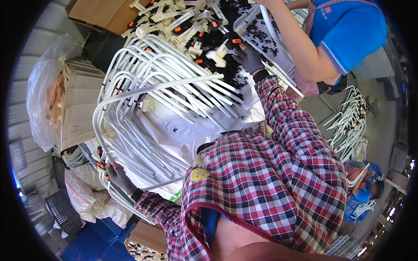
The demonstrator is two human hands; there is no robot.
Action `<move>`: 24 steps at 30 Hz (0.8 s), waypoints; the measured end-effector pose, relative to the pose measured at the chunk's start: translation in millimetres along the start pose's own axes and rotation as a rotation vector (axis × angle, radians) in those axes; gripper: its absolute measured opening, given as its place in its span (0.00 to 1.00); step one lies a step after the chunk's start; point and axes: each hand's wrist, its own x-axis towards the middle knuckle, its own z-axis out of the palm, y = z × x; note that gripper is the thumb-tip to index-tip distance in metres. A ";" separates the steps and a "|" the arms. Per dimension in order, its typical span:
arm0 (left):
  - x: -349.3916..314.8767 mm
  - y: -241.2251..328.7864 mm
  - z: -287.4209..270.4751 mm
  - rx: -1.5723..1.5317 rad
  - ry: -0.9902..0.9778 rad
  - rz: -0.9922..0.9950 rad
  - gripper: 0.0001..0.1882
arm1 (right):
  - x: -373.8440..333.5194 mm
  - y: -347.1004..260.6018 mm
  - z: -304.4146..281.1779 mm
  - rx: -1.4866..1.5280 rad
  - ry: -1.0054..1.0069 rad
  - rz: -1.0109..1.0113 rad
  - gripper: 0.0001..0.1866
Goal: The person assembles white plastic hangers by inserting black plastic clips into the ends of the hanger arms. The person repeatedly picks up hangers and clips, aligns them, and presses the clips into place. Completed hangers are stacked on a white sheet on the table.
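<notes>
My left hand, in a dark grey glove, is closed around a white U-shaped bent tube at its lower bend. The tube lies above many similar white tubes heaped on the table. My right hand, also gloved, is at the far side of the table with its fingers apart. It is over loose small black parts, right beside a cream plastic fitting. Nothing shows in its grasp, though its fingertips are partly lost against the dark parts.
More cream fittings with orange pieces pile up at the back. A co-worker in a blue shirt works at the right. Cardboard box, wrapped carton and white sacks stand left. White tubes are stacked on the floor right.
</notes>
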 end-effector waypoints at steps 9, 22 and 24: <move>5.7 10.2 12.1 -0.002 -0.032 0.141 0.09 | -28.6 66.6 14.9 0.372 -0.189 0.186 0.12; 5.8 9.8 8.8 -0.035 -0.084 0.101 0.11 | -108.9 5.5 37.9 0.513 -0.562 0.152 0.35; 5.4 7.8 8.0 -0.041 -0.103 0.121 0.13 | -113.0 -6.4 33.2 0.343 -0.570 0.064 0.35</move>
